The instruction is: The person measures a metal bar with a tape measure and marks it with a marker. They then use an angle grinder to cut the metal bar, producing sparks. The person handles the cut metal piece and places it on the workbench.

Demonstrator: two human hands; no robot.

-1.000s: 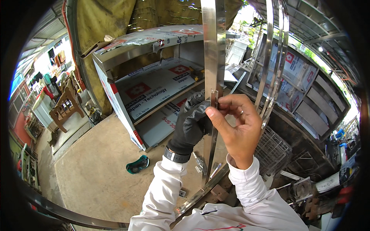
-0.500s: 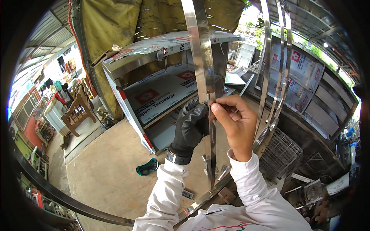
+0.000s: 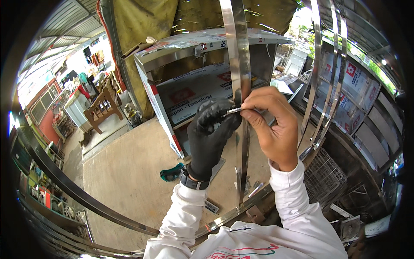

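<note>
In front of a shiny square metal upright (image 3: 236, 47), my two hands meet around a small, slim silver metal pin (image 3: 233, 111). My left hand (image 3: 207, 138), in a black glove, grips one end between thumb and fingers. My bare right hand (image 3: 276, 129) pinches the other end between thumb and forefinger. The pin lies nearly level, and its exact kind is too small to make out. The upright runs past both hands down to a metal rail near my body.
Dark green goggles (image 3: 172, 172) lie on the tan floor (image 3: 125, 168). Behind the upright stands a metal cabinet (image 3: 151, 103) with printed film on it. More metal bars (image 3: 317, 56) and a wire rack (image 3: 323, 172) are at the right. A curved-looking rail (image 3: 77, 190) crosses the lower left.
Both hands have come slightly up and off the upright's face. The silver pin now shows between them. My left palm has turned, and the whole view has shifted.
</note>
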